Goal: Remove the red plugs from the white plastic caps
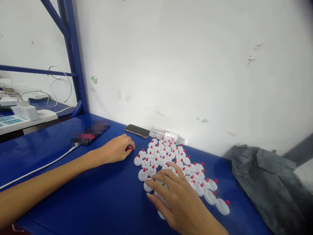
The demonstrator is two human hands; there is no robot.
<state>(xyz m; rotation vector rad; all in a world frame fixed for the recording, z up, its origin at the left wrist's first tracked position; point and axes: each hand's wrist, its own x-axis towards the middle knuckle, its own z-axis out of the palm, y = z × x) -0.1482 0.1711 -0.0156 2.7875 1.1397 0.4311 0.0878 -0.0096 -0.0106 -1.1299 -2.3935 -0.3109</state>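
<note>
White round bottle caps with red tips (155, 162) stand in a wide cluster on the blue table (97, 192). My right hand (174, 192) is spread over the near side of the cluster, palm down, its fingers apart. One fingertip meets a white cap (148, 185) at the near left edge, and several caps are partly hidden under the palm. To the left of the cluster, my left hand (119, 148) rests on the table with curled fingers. A bit of red shows inside its fingers; its shape is mostly hidden.
Behind the caps, a clear plastic bottle (168, 134) lies beside a dark phone (137, 131) near the white wall. Another phone (97, 130) has a white cable (49, 163) plugged in. A grey plastic bag (269, 186) lies at right; a power strip (26, 120) is at left.
</note>
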